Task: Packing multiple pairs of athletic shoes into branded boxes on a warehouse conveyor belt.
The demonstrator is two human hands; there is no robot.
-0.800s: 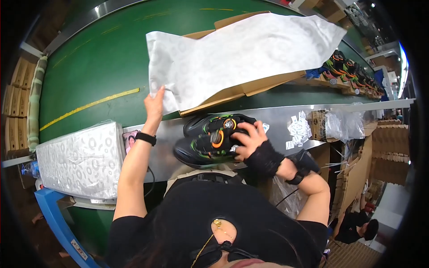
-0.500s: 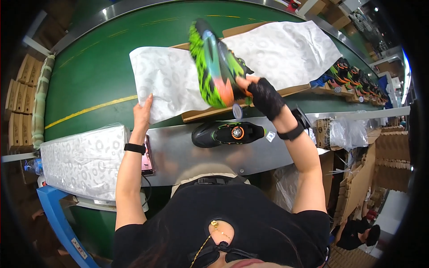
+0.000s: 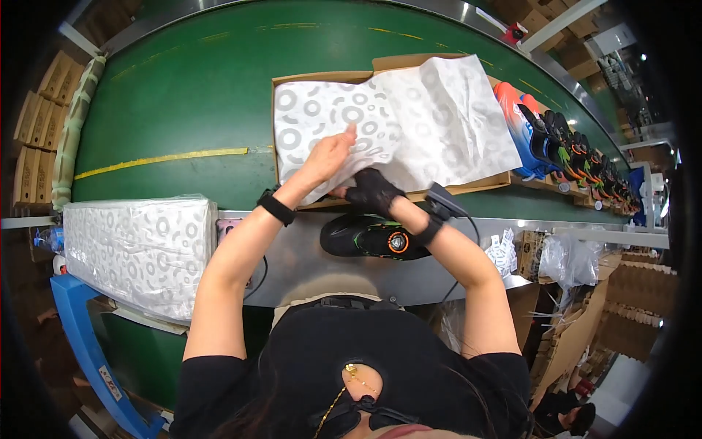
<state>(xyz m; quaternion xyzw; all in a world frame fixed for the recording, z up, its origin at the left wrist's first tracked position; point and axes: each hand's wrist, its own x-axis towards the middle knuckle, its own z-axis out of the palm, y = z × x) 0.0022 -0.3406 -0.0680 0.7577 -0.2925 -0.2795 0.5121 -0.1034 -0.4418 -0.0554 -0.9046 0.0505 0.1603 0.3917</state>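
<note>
patterned tissue paper (image 3: 395,117) under both hands' fingers (image 3: 344,143), seemingly pinched

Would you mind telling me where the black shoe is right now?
In the head view the black shoe lies on its side on the metal ledge, just below the open cardboard box and beside the right hand.

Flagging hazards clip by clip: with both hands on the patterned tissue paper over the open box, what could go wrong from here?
The tissue paper might tear or bunch, since the left hand and gloved right hand press it together at the cardboard box edge. The black shoe lies loose on the metal ledge below the right forearm, so an elbow could knock it.
</note>
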